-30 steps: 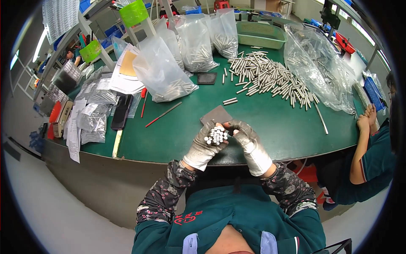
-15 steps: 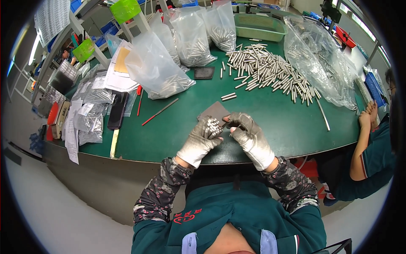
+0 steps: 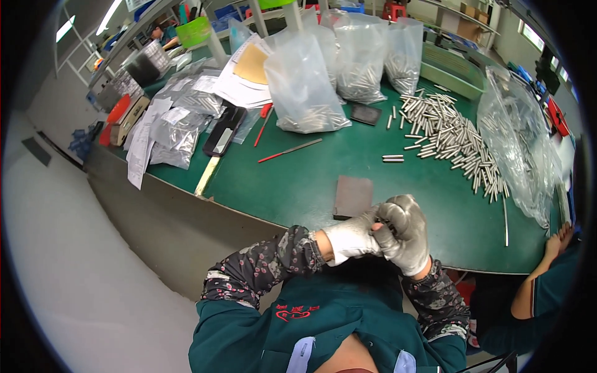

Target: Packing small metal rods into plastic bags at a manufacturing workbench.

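My left hand [image 3: 352,239], in a grey-and-white glove, is closed near the table's front edge, its fingers mostly covered by the other hand. Half a second ago a bundle of metal pins showed in it; the bundle is now hidden between the gloves. My right hand [image 3: 405,231], gloved alike, curls its fingers over and against the left one; what lies inside its grip cannot be seen. Just beyond the hands lies a dark grey rectangular block [image 3: 353,196]. Two loose metal pins [image 3: 393,159] rest side by side farther back on the green table [image 3: 292,193].
A big heap of metal pins [image 3: 457,137] spreads at the right, beside a clear plastic sheet [image 3: 519,143]. Filled plastic bags [image 3: 305,81] and a green basket [image 3: 454,71] stand behind. A red-handled file [image 3: 289,151] and phone [image 3: 224,130] lie left. Another person's arm [image 3: 538,289] is right.
My hands have come together, the right closing over the left, which hides the pin bundle. They are nearer to my body. The whole view has swung, so the table's things appear farther right.
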The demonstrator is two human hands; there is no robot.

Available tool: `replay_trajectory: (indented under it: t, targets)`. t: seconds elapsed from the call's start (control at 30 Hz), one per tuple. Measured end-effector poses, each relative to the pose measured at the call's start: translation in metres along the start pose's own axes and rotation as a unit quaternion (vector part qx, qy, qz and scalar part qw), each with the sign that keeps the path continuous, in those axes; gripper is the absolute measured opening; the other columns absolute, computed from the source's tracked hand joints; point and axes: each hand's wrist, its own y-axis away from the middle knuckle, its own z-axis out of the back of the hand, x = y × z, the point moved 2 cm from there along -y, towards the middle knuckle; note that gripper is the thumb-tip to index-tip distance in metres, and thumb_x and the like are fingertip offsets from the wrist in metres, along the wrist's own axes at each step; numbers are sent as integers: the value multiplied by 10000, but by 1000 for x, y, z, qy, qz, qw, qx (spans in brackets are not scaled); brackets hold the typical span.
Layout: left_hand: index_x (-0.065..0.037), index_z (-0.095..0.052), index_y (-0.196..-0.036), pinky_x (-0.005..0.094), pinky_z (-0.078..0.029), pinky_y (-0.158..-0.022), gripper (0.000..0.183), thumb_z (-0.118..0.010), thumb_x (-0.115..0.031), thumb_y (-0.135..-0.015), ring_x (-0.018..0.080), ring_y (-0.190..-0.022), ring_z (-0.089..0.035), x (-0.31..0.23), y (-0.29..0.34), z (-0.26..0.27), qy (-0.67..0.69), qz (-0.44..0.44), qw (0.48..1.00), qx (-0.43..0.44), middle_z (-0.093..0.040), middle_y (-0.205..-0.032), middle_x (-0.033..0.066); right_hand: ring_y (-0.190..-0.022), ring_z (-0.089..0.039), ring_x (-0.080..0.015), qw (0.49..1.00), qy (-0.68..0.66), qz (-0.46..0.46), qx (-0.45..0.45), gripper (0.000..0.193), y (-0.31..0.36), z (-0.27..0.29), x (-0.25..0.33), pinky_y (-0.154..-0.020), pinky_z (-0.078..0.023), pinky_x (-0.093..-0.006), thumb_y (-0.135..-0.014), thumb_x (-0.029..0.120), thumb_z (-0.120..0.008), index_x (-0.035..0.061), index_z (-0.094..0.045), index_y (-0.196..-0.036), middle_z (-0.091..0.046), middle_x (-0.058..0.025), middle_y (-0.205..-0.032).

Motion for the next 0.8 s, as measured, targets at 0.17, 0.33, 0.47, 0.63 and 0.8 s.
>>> replay_trajectory:
  t: [0.17, 0.33, 0.47, 0.63, 0.8]
  targets:
    - [-131, -404, -1292, 229, -434, -625, 650, -649, 72, -726, 52, -755, -484, -3, -6, -5, 14, 71, 997, -28, -491, -850, -48, -630, -488, -132, 946, -221, -200, -130, 230, 8, -6, -11, -585, -405, -294, -856, 229, -625, 23, -571, -768, -528, -27, -729]
    - [-121, -47, -1501, 247, -475, -609, 1067, -768, -94, -715, 85, -676, -543, -10, -8, -3, -106, 18, 991, -78, -552, -986, 96, -690, -576, -123, 602, -626, -409, -279, 102, 1, -16, -30, -627, -494, -254, -887, 175, -582, 77, -572, -913, -584, -16, -807]
    - [-38, -295, -1433, 345, -456, -803, 1079, -831, -484, -610, 204, -929, -548, -15, -16, 1, -529, -222, 805, -153, -537, -1078, 122, -709, -590, -124, 547, -693, -395, -253, 99, 13, -23, -52, -625, -497, -252, -902, 174, -555, 86, -594, -923, -603, -18, -800]
    - [-42, -428, -1351, 500, -284, -1054, 964, -757, -598, -636, 420, -1323, -268, -2, -37, 3, -507, -345, 772, -170, -334, -1418, 160, -754, -616, -132, 518, -687, -445, -247, 188, 7, -21, -21, -685, -517, -268, -942, 238, -505, 79, -602, -961, -632, -22, -832]
    - [-46, -568, -1176, 440, -341, -1042, 640, -784, -427, -708, 278, -1312, -376, 10, -48, 0, -334, -333, 860, -195, -589, -1231, 103, -832, -615, -127, 622, -671, -342, -214, 243, 23, -37, -47, -712, -517, -275, -974, 257, -440, 66, -566, -1058, -634, -20, -967]
